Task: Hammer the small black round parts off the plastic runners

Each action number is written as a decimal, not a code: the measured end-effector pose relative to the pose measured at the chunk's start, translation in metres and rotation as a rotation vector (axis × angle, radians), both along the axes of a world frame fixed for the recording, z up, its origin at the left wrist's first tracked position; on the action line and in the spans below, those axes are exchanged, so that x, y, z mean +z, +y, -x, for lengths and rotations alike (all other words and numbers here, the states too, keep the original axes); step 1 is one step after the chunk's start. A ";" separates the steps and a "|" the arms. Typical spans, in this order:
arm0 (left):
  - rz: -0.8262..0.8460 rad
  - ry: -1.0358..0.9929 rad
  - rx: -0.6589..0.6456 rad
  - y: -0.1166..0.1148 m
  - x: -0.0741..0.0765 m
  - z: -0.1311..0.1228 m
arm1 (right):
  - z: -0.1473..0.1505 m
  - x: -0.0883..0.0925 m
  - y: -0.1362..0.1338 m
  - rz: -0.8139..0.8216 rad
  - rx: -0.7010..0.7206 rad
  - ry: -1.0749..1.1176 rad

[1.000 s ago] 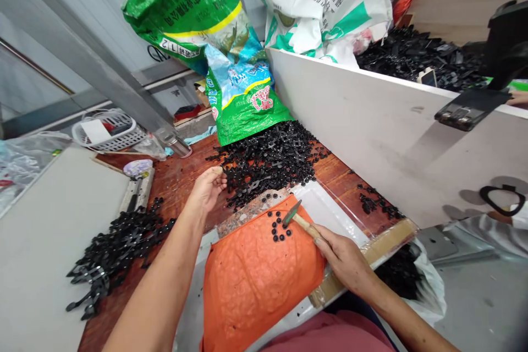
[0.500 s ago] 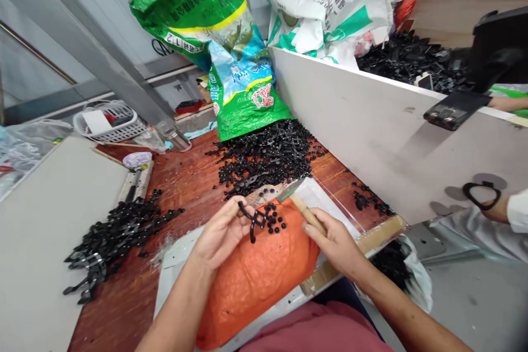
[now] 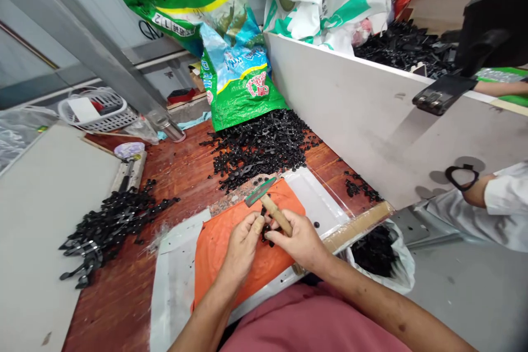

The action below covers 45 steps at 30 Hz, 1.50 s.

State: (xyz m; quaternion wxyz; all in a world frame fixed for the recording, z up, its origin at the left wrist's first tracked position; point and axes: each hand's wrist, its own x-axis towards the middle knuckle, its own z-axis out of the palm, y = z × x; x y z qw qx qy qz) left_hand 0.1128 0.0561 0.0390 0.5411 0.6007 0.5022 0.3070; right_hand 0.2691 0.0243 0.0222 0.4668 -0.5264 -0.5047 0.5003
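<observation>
My left hand [image 3: 243,245] is closed in a pinch on a black plastic part [image 3: 264,234], mostly hidden by the fingers. Close against it, my right hand [image 3: 304,239] grips the wooden handle of a knife [image 3: 277,214], whose green-sided blade points up and left. The right thumb also reaches the black part. Both hands are over an orange plastic sheet or bag [image 3: 218,250] on the work board. A small round black piece [image 3: 316,225] lies right of the hands. Beyond them spreads a heap of black plastic parts [image 3: 264,146].
A green bag [image 3: 243,96] opens onto the heap. Another pile of black parts [image 3: 111,225] lies left on the red-brown table [image 3: 119,297]. A white partition [image 3: 350,104] stands right; past it show another person's hand [image 3: 478,190] and white sleeve. Below hangs a bag of black pieces [image 3: 375,253].
My hands have come together, bringing the black part and knife handle close to each other. The left fingers have closed further. The round black pieces on the orange plastic are now mostly out of sight.
</observation>
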 end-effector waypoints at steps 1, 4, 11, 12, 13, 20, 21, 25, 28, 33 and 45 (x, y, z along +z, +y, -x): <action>-0.034 0.055 0.001 0.002 -0.001 0.003 | -0.003 0.000 -0.002 -0.003 0.029 -0.011; -0.174 0.222 0.052 0.023 0.000 0.020 | -0.025 0.003 -0.007 -0.027 0.058 -0.129; -0.342 0.582 -0.177 0.085 -0.011 0.040 | -0.076 -0.011 -0.017 0.030 0.011 -0.790; -0.360 0.614 -0.201 0.089 -0.013 0.038 | -0.078 -0.015 -0.018 0.041 0.020 -0.859; -0.373 0.638 -0.214 0.092 -0.016 0.036 | -0.078 -0.019 -0.019 0.051 0.027 -0.907; -0.406 0.684 -0.217 0.096 -0.026 0.031 | -0.078 -0.030 -0.019 0.075 0.038 -0.931; -0.403 0.687 -0.219 0.097 -0.026 0.031 | -0.078 -0.030 -0.019 0.070 0.036 -0.928; -0.387 0.694 -0.223 0.098 -0.027 0.029 | -0.078 -0.031 -0.019 0.071 0.030 -0.932; -0.384 0.698 -0.226 0.098 -0.027 0.029 | -0.078 -0.031 -0.019 0.084 0.033 -0.934; -0.415 0.767 -0.216 0.097 -0.024 0.024 | -0.082 -0.032 -0.018 0.051 0.035 -0.900; -0.299 1.012 -0.250 0.101 -0.004 0.016 | -0.073 0.007 0.018 -0.137 0.055 -1.034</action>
